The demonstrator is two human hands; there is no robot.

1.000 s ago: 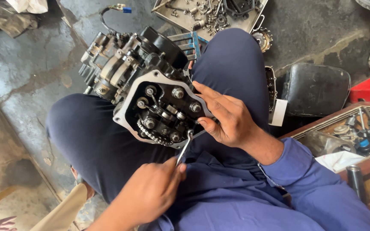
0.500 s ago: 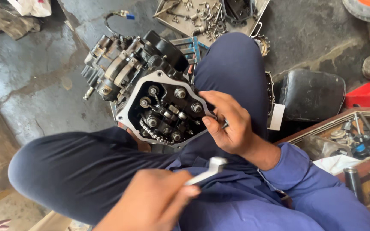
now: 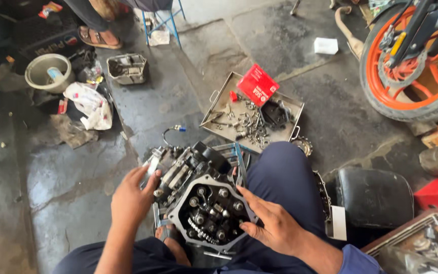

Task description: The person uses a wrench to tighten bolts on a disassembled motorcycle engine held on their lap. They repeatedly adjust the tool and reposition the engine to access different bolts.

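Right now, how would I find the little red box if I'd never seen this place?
Find the orange motorbike wheel at top right, then look left to the flat metal tray of small parts on the floor. The red box sits on its top edge, the only big bright red thing among grey bits.
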